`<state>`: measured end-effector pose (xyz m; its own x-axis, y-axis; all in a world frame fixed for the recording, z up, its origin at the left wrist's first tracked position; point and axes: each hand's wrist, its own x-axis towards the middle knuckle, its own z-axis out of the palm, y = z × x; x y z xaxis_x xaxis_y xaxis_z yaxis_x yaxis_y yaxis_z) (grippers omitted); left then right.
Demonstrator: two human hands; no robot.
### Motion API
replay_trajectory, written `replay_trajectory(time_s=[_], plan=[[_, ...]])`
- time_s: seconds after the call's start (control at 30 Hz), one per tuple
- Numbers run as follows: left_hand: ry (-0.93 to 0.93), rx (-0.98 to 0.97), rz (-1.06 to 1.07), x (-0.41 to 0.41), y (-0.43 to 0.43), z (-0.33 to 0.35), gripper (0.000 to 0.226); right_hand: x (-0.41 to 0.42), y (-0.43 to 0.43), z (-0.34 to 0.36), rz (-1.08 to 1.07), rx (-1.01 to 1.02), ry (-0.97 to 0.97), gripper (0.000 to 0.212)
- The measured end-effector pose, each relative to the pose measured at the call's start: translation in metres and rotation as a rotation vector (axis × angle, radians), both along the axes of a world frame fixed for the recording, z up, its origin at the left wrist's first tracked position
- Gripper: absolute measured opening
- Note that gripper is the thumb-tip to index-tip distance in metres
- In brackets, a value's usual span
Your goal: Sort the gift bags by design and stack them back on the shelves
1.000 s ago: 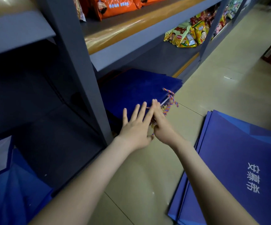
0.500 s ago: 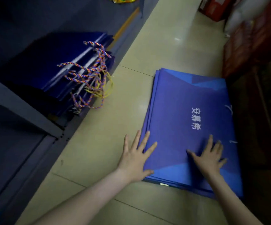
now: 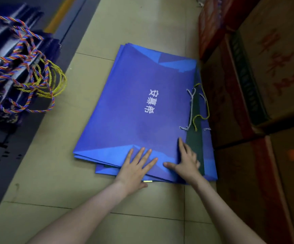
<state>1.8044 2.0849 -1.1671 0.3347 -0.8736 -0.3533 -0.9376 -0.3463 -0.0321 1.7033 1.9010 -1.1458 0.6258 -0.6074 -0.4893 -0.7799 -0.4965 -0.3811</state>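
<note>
A stack of flat blue gift bags with white lettering lies on the tiled floor. A dark green bag shows beneath the top ones at the right, with grey and yellow cord handles beside it. My left hand lies flat with spread fingers on the near edge of the top bag. My right hand rests on the top bag's near right corner, thumb on top, fingertips at its right edge. On the low shelf at the left sits a pile of dark blue bags with striped and yellow rope handles hanging out.
Brown cardboard boxes with red tape and print stand stacked along the right, right against the floor stack. The grey shelf base runs along the left. Beige floor tiles lie between them.
My view swung from the shelf down to the floor stack. Both hands left the shelved bags and came to the near edge of the top blue bag, which has shifted left, baring a green bag.
</note>
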Motion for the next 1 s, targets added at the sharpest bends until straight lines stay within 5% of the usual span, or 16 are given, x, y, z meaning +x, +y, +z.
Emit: replay_trajectory(time_s=[0.27, 0.4, 0.5, 0.57, 0.67, 0.77, 1.0], plan=[[0.101, -0.154, 0.067, -0.003, 0.006, -0.018, 0.111, -0.009, -0.041, -0.006, -0.539, 0.122, -0.021, 0.127], [0.139, -0.257, 0.096, -0.001, 0.005, -0.012, 0.085, -0.006, -0.044, -0.004, -0.584, 0.161, -0.072, 0.123], [0.099, -0.369, 0.362, 0.026, 0.003, 0.006, 0.074, -0.006, -0.05, 0.003, -0.553, 0.066, 0.001, 0.123], [0.014, -0.276, 0.601, 0.062, 0.014, 0.012, 0.08, -0.004, -0.051, 0.005, -0.515, 0.078, 0.037, 0.125], [0.138, -0.064, 0.881, 0.105, 0.038, 0.009, 0.105, 0.001, -0.043, 0.006, -0.475, 0.152, 0.046, 0.127], [0.28, 0.01, 0.916, 0.115, 0.042, 0.002, 0.115, 0.003, -0.037, 0.009, -0.467, 0.151, 0.033, 0.125], [0.223, -0.003, 0.865, 0.12, 0.044, 0.003, 0.115, -0.009, -0.033, 0.011, -0.452, 0.125, 0.03, 0.125]])
